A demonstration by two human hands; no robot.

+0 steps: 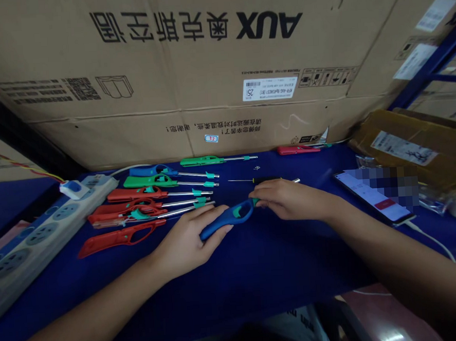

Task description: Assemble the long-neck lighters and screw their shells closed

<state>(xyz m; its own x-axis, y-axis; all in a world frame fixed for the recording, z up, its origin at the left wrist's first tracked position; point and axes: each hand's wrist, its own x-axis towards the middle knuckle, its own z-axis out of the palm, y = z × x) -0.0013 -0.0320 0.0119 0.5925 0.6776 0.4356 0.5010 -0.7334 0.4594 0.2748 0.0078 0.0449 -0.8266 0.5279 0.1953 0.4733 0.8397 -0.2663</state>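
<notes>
A blue long-necked lighter [225, 220] lies between my two hands above the blue table. My left hand [191, 237] is closed round its handle from the left. At its front end my right hand [281, 198] pinches near the green piece, and the metal tube passes under those fingers, its tip showing beyond them. Left of my left hand, several lighters lie in a row: a blue one [151, 171], a green one [149, 182] and red ones [137, 194]. The nearest red handle [120, 238] shows no metal tube. A thin screwdriver [242, 180] lies behind my right hand, its handle partly hidden.
A large cardboard box [192, 95] walls off the back. Against it lie a green lighter [200, 161] and a red lighter [298, 149], with tiny screws [256, 167] nearby. A power strip [42, 238] runs along the left; a phone [372, 195] with a cable lies right.
</notes>
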